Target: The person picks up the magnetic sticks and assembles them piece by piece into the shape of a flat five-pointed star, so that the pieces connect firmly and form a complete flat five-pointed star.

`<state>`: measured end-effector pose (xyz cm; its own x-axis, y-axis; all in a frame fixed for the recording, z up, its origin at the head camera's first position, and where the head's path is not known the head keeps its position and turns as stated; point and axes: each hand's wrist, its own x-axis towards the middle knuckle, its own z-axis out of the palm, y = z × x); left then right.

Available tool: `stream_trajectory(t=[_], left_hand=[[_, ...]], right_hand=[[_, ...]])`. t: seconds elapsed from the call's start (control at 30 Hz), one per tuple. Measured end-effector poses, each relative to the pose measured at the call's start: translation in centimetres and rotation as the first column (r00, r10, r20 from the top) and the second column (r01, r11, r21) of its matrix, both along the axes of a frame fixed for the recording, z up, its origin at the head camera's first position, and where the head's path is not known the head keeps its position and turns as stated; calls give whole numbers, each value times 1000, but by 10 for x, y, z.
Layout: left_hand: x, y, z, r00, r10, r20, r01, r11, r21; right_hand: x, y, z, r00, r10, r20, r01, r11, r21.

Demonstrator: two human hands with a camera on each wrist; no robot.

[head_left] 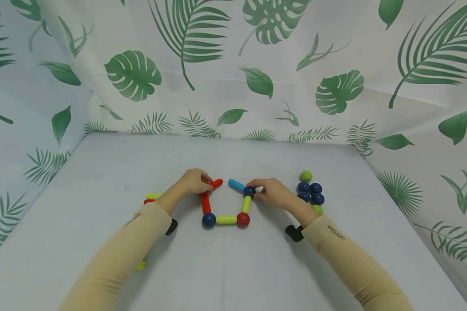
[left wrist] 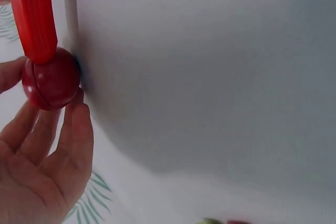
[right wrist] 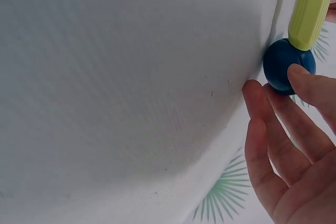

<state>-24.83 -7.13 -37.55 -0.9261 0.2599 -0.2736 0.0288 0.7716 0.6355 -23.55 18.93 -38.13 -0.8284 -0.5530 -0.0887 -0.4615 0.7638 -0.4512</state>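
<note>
On the table lies an unclosed frame of rods and balls. My left hand (head_left: 196, 180) grips a red ball (left wrist: 55, 80) at its upper left; that ball joins a red rod (head_left: 206, 203) and a second red rod (head_left: 217, 183) slanting inward. With thumb and fingers, my right hand (head_left: 273, 192) pinches a dark blue ball (right wrist: 278, 66) at the upper right, which joins a lime rod (head_left: 246, 204) and a light blue rod (head_left: 236, 185). A gap separates the red and light blue rod tips. Below, a blue ball (head_left: 209, 220), lime rod (head_left: 226, 220) and red ball (head_left: 243, 219) connect the sides.
Several loose balls, dark blue (head_left: 315, 188) and lime (head_left: 305, 176), sit right of my right hand. Loose lime (head_left: 153, 196) and red rods (head_left: 149, 201) lie partly hidden by my left forearm, with another lime piece (head_left: 141, 265) nearer. A leaf-printed curtain (head_left: 225, 86) stands behind the table.
</note>
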Motion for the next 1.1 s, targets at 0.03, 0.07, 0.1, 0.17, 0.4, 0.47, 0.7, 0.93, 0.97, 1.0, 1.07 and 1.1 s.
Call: stream_trajectory(t=[0.03, 0.07, 0.1, 0.17, 0.4, 0.47, 0.7, 0.93, 0.97, 1.0, 1.07, 1.1], left_hand=[[0, -1, 1, 1000, -7, 5, 7, 1000, -6], [1, -2, 2, 1000, -15, 10, 16, 1000, -14], [2, -3, 3, 1000, -24, 18, 25, 999, -24], [3, -6, 5, 998, -43, 35, 45, 998, -41], [6, -17, 5, 996, -66, 59, 70, 995, -69], [7, -18, 3, 997, -58, 58, 62, 996, -64], [10, -18, 0, 999, -43, 28, 44, 998, -49], [11, -19, -2, 999, -49, -12, 48, 998, -51], [12, -19, -2, 999, -48, -16, 47, 998, -49], [12, -19, -3, 999, -48, -22, 47, 998, -49], [12, -19, -3, 998, -56, -36, 54, 997, -50], [12, -19, -4, 997, -61, -44, 59, 997, -49]], right_hand=[[0, 0, 0, 1000, -1, 0, 1, 1000, 2], [0, 0, 0, 1000, -3, 1, 3, 1000, 4], [0, 0, -1, 1000, -2, 2, 2, 1000, 4], [0, 0, -1, 1000, 1, 4, -1, 1000, 4], [0, 0, -1, 1000, -8, -3, 8, 1000, 21], [1, 2, 1, 1000, -15, 4, 15, 1000, 19], [5, 31, 25, 997, -61, -55, 61, 998, 4], [10, 73, 45, 983, -133, -128, 140, 989, 45], [12, 78, 45, 981, -142, -130, 151, 987, 55], [14, 83, 45, 980, -153, -129, 163, 985, 64], [17, 90, 43, 979, -170, -115, 180, 981, 78], [19, 93, 41, 978, -177, -110, 186, 979, 80]])
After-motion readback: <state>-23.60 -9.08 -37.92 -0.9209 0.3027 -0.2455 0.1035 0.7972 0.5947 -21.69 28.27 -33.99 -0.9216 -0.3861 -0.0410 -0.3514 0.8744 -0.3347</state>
